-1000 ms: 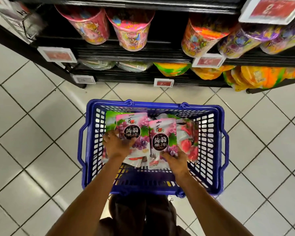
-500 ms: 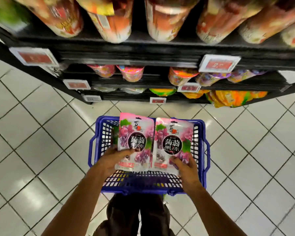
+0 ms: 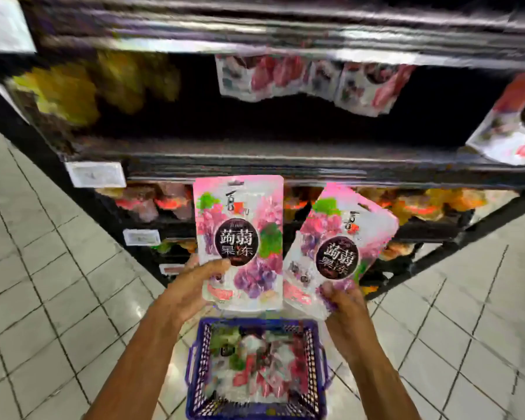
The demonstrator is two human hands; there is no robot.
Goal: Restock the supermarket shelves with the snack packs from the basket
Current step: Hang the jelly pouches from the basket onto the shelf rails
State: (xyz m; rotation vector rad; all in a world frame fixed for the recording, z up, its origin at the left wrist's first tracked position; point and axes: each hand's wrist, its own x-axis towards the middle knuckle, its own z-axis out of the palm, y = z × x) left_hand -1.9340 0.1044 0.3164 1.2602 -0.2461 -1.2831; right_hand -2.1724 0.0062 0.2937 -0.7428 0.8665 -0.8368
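My left hand [image 3: 194, 286] grips the left pack [image 3: 240, 237] at its lower left corner, with the thumb laid across the front and the fingers tucked behind it. That pack stands upright at the centre of the frame, a pink pouch with purple grapes and a dark round label. My right hand [image 3: 343, 301] pinches the right pack [image 3: 340, 247] by its bottom edge. I see fingertips curled over the front, and the pouch leans to the right. The two packs carry the same print and sit just beside each other, their lower inner edges touching or nearly so; I cannot tell which.

Below my wrists, at the bottom centre, the blue basket [image 3: 255, 322] sits on the floor [image 3: 43, 298] of pale tiles, with more loose packs [image 3: 255, 368] piled inside, blurred.

Behind the raised pouches runs the dark shelf [image 3: 285, 165], its front edge just above their tops. A white price tag [image 3: 96, 174] hangs on that edge toward the left. In the upper centre, hanging packs [image 3: 309, 80] with pink and white print show against the dark bay. Yellow bags smear across the upper left, too blurred for me to read.
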